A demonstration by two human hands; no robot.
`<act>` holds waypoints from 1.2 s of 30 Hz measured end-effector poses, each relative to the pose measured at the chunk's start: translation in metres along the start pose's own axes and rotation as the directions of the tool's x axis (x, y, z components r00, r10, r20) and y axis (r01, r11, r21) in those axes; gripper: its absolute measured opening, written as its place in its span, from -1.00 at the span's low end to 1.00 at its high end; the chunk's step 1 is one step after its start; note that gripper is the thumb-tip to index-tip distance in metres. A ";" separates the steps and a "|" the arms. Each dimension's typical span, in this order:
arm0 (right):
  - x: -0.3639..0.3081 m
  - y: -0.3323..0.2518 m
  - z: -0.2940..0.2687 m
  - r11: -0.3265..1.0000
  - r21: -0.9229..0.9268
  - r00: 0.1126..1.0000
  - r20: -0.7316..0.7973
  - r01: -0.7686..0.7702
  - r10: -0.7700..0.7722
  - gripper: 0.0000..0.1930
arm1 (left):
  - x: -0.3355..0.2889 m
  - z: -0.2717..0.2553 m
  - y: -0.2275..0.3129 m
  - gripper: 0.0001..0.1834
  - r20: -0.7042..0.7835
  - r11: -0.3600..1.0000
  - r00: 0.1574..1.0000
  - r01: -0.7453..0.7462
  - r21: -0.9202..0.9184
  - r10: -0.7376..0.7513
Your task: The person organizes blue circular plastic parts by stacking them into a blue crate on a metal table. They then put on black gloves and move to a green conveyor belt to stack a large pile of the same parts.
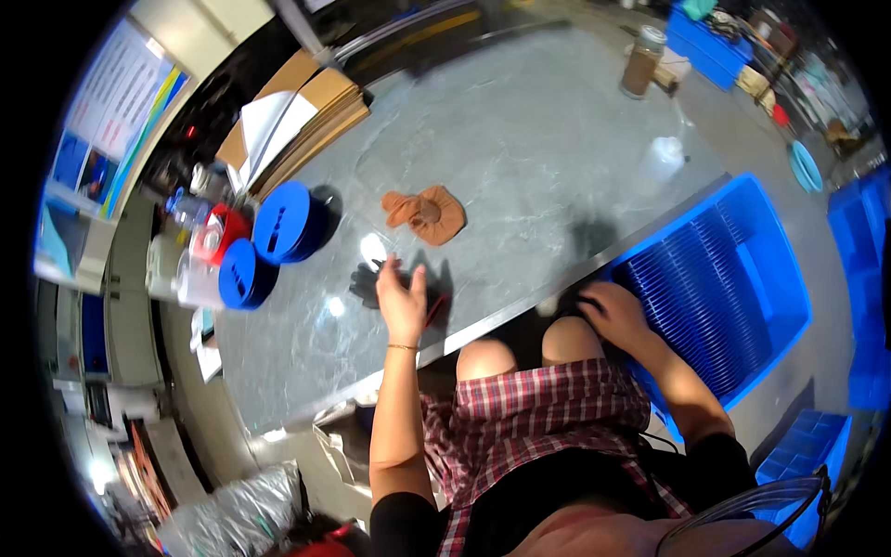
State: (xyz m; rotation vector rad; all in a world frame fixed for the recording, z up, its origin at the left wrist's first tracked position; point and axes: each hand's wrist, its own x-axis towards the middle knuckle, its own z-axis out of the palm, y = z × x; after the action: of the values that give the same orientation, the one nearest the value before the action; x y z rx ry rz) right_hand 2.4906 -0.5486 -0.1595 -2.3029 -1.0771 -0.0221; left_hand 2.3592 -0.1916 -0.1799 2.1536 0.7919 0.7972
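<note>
My left hand (402,304) is over the grey tabletop near its front edge, fingers stretched and thumb apart, with nothing seen in its grip. Beside its fingertips lies a black glove-like thing (365,286), and a thin red object (434,312) shows by the wrist. Farther back rests a crumpled orange-brown cloth (429,213). At the table's front edge, just left of the blue crate (789,297), my right hand (614,314) has curled fingers at a dark item (568,302) I cannot make out. The crate holds rows of thin, dark blue ribbed pieces (696,292).
Two round blue slotted containers (281,223) stand at the left, beside bottles and a red container (220,234). Flattened cardboard (325,116) is stacked at the back left. A brown-filled jar (642,63) and a translucent bottle (665,158) are at the right.
</note>
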 end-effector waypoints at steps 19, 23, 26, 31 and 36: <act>0.220 0.096 0.012 0.908 0.290 0.799 -0.441 -0.303 0.408 -0.38 | -0.032 -0.018 0.038 -0.17 0.184 0.826 0.980 -0.162 0.539 0.072; 0.160 0.089 0.013 0.958 -0.029 0.771 -0.601 -0.285 0.211 -0.42 | -0.049 -0.006 0.020 -0.80 0.189 0.982 0.982 -0.019 0.186 -0.017; 0.092 0.020 0.030 0.877 0.424 0.949 -0.106 -0.228 0.298 -0.47 | -0.072 0.011 0.053 -0.84 0.069 0.972 0.997 -0.017 -0.234 0.034; 0.015 -0.066 0.028 0.720 0.336 0.751 0.540 -0.607 0.381 -0.40 | -0.114 0.037 0.131 -0.64 0.534 0.958 0.795 -0.220 -0.187 0.287; 0.022 0.037 -0.024 -0.007 0.996 0.333 -0.022 0.085 0.943 -0.84 | -0.125 0.022 0.110 -0.57 0.346 0.924 0.858 -0.367 -0.105 0.380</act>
State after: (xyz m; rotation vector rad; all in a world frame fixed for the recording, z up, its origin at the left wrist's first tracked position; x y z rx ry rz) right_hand 2.5366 -0.5642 -0.1530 -0.9639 0.4819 -0.0477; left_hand 2.3294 -0.3531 -0.1449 2.3606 0.1661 0.5630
